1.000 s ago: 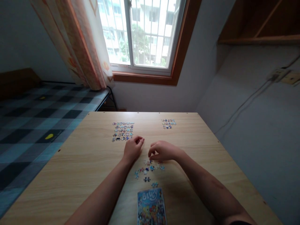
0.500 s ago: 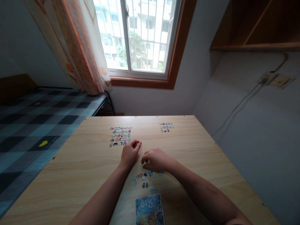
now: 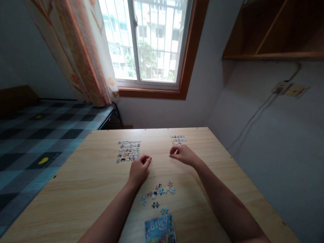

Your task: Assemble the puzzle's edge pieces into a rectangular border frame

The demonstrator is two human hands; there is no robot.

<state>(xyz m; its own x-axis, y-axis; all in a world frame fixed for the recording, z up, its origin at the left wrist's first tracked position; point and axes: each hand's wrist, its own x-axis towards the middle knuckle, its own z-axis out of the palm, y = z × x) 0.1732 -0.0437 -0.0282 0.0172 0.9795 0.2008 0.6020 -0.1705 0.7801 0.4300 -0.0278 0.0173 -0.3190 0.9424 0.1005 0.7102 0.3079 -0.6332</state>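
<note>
My left hand (image 3: 139,168) rests at the near right corner of a large block of small jigsaw puzzle pieces (image 3: 128,151). Its thumb and fingertips are pressed together; whatever may be between them is too small to make out. My right hand (image 3: 184,154) hovers just in front of a smaller group of puzzle pieces (image 3: 178,138) at the far right, partly covering it. Its fingers are pinched too, and I cannot see what they hold. Several loose puzzle pieces (image 3: 160,191) lie scattered between my forearms, nearer to me.
A blue "Bluey" picture card or box (image 3: 160,230) lies at the near side of the wooden table (image 3: 96,175). Left of the table is a bed with a checked cover (image 3: 60,130). A window (image 3: 152,44) is beyond, with a shelf (image 3: 273,55) on the right wall.
My right hand has moved away from above the loose pieces, forward and right to the smaller group. My left hand stays nearly where it was. The view has tilted slightly.
</note>
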